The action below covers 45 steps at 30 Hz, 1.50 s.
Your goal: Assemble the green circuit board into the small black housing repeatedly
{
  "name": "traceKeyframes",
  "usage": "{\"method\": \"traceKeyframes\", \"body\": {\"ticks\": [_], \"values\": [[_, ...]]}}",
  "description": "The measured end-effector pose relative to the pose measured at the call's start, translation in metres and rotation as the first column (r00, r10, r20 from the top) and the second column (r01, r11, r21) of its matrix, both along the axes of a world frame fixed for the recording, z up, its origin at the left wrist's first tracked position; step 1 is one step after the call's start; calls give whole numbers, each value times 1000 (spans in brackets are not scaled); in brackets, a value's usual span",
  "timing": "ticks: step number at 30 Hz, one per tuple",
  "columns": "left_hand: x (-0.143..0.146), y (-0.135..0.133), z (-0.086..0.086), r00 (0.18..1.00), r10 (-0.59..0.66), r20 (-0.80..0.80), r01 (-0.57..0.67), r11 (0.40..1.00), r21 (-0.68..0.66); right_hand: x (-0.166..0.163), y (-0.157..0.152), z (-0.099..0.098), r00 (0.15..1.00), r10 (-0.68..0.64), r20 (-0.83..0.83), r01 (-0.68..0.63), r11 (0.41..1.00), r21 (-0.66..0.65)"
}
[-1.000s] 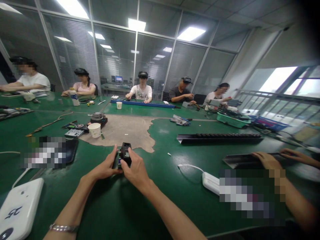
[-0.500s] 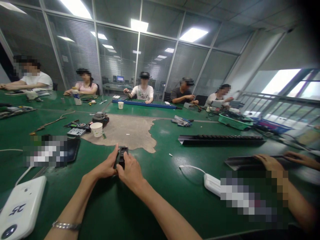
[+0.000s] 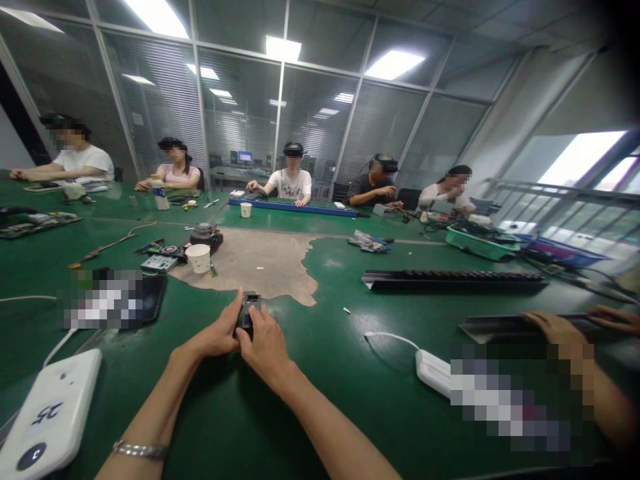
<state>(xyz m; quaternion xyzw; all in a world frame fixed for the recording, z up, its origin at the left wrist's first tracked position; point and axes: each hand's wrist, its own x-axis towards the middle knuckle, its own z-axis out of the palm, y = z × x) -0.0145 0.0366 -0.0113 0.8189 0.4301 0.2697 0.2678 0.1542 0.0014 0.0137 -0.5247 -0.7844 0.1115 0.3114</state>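
Note:
A small black rectangular part (image 3: pixel 253 301) with openings in its upper face is held between my two hands, just above the green table. My left hand (image 3: pixel 220 331) is closed along its left side, thumb pointing up beside it. From the right, my right hand (image 3: pixel 266 341) grips the same part, fingers over its top and near end. The lower portion of the part is hidden by my fingers, so its exact kind is unclear. Beyond it lies a worn beige patch (image 3: pixel 260 263) of the tabletop, with a paper cup (image 3: pixel 199 260) standing at its left.
White devices (image 3: pixel 60 407) flank me; the right one (image 3: pixel 433 373) has a cable. Left lies a dark phone-like slab (image 3: pixel 150 300). A long black strip (image 3: pixel 450 283) and gloves (image 3: pixel 370 241) lie right. Another person's hand (image 3: pixel 557 330) rests on a black channel (image 3: pixel 493 327). Several people sit opposite.
The view has shifted slightly, moving the scene a little rightward. The black part's top is tilted slightly more toward me; both hands keep their hold.

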Motion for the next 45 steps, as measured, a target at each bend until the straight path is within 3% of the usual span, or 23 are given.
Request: {"method": "traceKeyframes", "body": {"ticks": [4, 8, 14, 20, 24, 31, 41, 45], "values": [[0, 0, 0, 1000, 11, 6, -11, 1000, -11, 0, 0, 1, 999, -2, -54, 3, 1000, 24], [-1, -1, 0, 1000, 25, 16, -25, 999, -25, 4, 1, 15, 988, 26, -152, -10, 994, 105], [2, -4, 6, 997, 71, -13, -72, 995, -66, 39, 9, 30, 969, 36, -246, 24, 972, 235], [4, -5, 10, 996, 79, -30, -82, 992, -101, 91, 14, 13, 979, -96, -179, 138, 961, 240], [4, -5, 11, 997, 69, -31, -73, 990, -123, 110, 8, -3, 984, -153, -92, 168, 967, 192], [2, -3, 8, 999, 51, -7, -51, 993, -107, 104, -9, -20, 981, -192, -5, 192, 978, 83], [3, -5, 11, 998, 58, -10, -59, 989, -133, 112, -2, -30, 988, -118, -100, 125, 990, 68], [4, -4, 11, 998, 55, -7, -55, 990, -128, 110, -3, -25, 976, -66, -208, 85, 993, 87]]}}
